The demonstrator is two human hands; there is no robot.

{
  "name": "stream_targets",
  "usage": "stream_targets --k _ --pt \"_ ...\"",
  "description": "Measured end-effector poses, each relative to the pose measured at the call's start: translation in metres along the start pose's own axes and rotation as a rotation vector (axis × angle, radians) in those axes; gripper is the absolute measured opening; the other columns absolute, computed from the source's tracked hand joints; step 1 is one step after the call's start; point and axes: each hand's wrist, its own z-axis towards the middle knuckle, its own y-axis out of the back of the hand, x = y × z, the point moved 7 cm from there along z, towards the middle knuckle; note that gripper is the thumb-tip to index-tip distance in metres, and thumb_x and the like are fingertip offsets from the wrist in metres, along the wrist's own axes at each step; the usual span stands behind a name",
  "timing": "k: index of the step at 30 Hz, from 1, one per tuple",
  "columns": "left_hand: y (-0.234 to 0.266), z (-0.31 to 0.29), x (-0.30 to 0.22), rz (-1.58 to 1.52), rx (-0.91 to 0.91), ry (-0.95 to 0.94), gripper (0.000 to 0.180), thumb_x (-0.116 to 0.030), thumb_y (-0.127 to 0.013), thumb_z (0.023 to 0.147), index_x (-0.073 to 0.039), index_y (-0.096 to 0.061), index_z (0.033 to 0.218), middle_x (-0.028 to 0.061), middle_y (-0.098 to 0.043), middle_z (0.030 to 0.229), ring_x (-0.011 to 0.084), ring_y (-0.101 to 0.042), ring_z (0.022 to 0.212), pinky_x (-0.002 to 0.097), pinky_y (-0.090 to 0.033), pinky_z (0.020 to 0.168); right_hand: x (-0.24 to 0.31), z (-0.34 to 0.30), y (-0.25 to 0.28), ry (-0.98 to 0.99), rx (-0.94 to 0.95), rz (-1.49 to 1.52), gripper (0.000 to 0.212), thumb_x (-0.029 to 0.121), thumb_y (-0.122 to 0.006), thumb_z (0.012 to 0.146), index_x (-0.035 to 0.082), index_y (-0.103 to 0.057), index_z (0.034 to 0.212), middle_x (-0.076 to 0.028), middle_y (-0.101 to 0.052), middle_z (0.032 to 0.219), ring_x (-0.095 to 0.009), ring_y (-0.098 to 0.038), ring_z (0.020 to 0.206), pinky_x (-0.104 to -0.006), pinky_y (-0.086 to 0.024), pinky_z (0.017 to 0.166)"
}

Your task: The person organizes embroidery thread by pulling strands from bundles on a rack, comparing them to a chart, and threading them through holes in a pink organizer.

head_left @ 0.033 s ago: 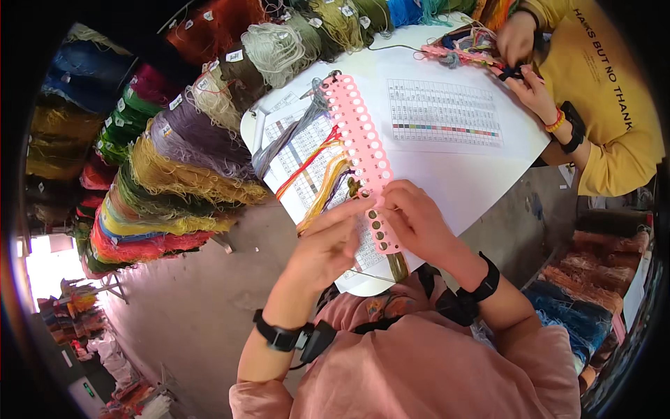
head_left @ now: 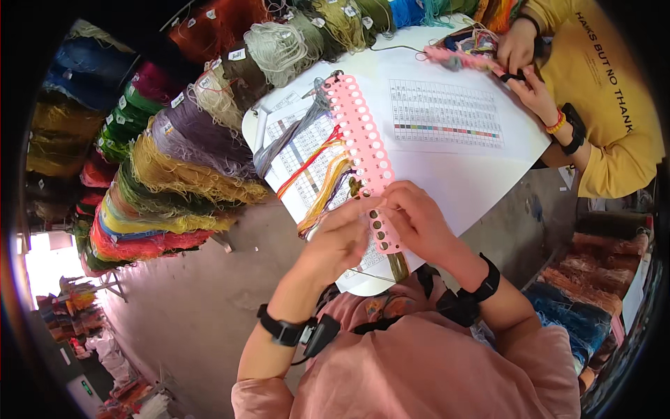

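A long pink thread card (head_left: 364,143) with holes down both edges lies on the white board. Grey, red, yellow and purple thread bundles (head_left: 326,183) hang from its left side. Dark olive thread (head_left: 398,266) shows behind the lower holes and trails past the bottom end. Over the card's lower part, the fingertips of my left hand (head_left: 340,234) and my right hand (head_left: 419,218) meet, both closed in a pinch. Whatever is between them is too small or hidden to make out. Just above my left fingers, an olive loop (head_left: 354,187) sits at the card's edge.
Printed charts (head_left: 447,115) lie on the white board (head_left: 481,178). Hanks of coloured thread (head_left: 195,150) hang along the left and far sides, and more (head_left: 569,314) at right. Across the board, a person in yellow (head_left: 604,84) handles another pink thread card (head_left: 457,59).
My left hand has shifted very slightly right and up; the pink card stays put. The other person's hands have moved a little at their own card.
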Motion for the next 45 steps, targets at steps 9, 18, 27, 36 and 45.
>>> stream_targets --k 9,18,27,36,45 --pt "0.126 -0.124 -0.067 0.111 -0.59 -0.196 0.011 -0.018 -0.05 0.08 -0.007 -0.049 0.083 0.0029 -0.054 0.068 0.0087 -0.052 0.053 0.0178 -0.04 0.041 0.002 -0.004 -0.006 0.024 0.014 -0.277 0.022 0.011 -0.059 0.061 0.006 -0.044 0.077 -0.008 -0.045 0.088 -0.025 -0.046 0.082 -0.0365 -0.034 0.07" --pt "0.301 -0.223 -0.022 0.506 -1.348 -0.097 0.018 -0.013 -0.045 0.083 -0.003 -0.05 0.096 0.008 -0.056 0.082 0.0134 -0.058 0.065 0.0225 -0.043 0.05 0.003 -0.003 -0.001 -0.057 -0.051 -0.123 0.031 0.018 -0.064 0.061 0.006 -0.045 0.081 -0.009 -0.043 0.087 -0.025 -0.045 0.078 -0.0366 -0.033 0.07" --pt "0.128 -0.041 -0.049 0.23 -0.439 -0.42 0.034 -0.025 -0.053 0.079 -0.004 -0.043 0.105 0.0046 -0.051 0.1 0.0131 -0.047 0.094 0.0286 -0.038 0.076 0.019 -0.001 -0.009 -0.302 0.005 -0.678 0.054 0.022 -0.07 0.053 0.002 -0.042 0.094 -0.011 -0.05 0.079 -0.028 -0.049 0.076 -0.0386 -0.034 0.061" --pt "0.119 -0.012 -0.014 0.056 -0.351 -0.321 0.032 -0.015 -0.058 0.076 -0.002 -0.039 0.099 0.0052 -0.053 0.082 0.0081 -0.052 0.061 0.0171 -0.041 0.046 0.012 -0.053 -0.021 -0.426 -0.112 0.044 0.03 -0.001 -0.057 0.068 0.001 -0.044 0.095 -0.008 -0.057 0.075 -0.015 -0.055 0.065 -0.0249 -0.042 0.058" --pt "0.099 -0.042 0.013 -0.072 -0.298 -0.185 0.02 -0.013 -0.054 0.078 -0.003 -0.048 0.095 0.0008 -0.053 0.07 0.0054 -0.049 0.051 0.0159 -0.042 0.042 0.024 -0.093 -0.026 -0.326 -0.004 0.539 0.015 0.0 -0.05 0.077 0.001 -0.048 0.092 0.0 -0.05 0.083 -0.004 -0.045 0.077 -0.0185 -0.037 0.068"
